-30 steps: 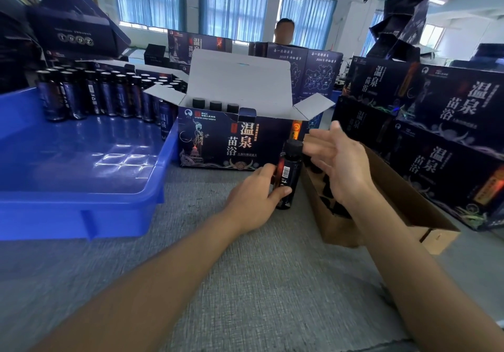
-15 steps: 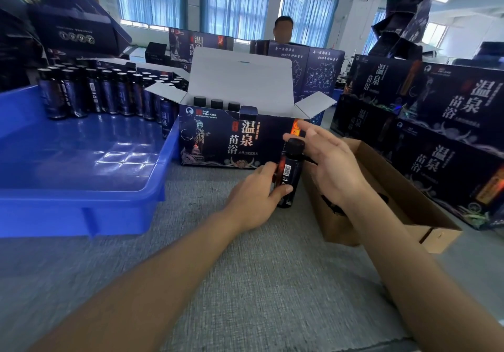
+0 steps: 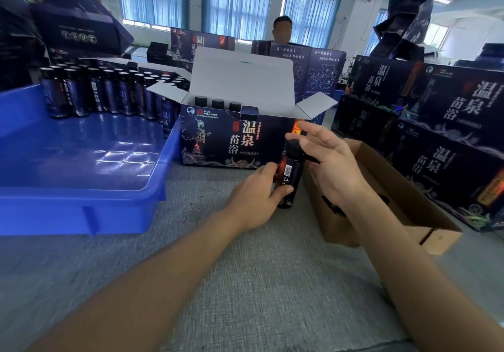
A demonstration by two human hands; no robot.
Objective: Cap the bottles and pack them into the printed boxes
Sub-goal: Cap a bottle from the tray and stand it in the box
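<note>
1. A blue tray (image 3: 81,190) holds rows of bottles (image 3: 109,92)
2. The open box (image 3: 231,138) stands behind my hands, three caps (image 3: 218,103) showing
3. My left hand (image 3: 253,196) curls round the bottle (image 3: 290,171), upright on the table (image 3: 245,283) before the box
4. My right hand (image 3: 335,166) is spread loose, thumb by its cap (image 3: 293,147)

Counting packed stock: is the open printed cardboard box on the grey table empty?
No, three black bottle caps poke up inside the open printed cardboard box, behind its front wall.
</note>
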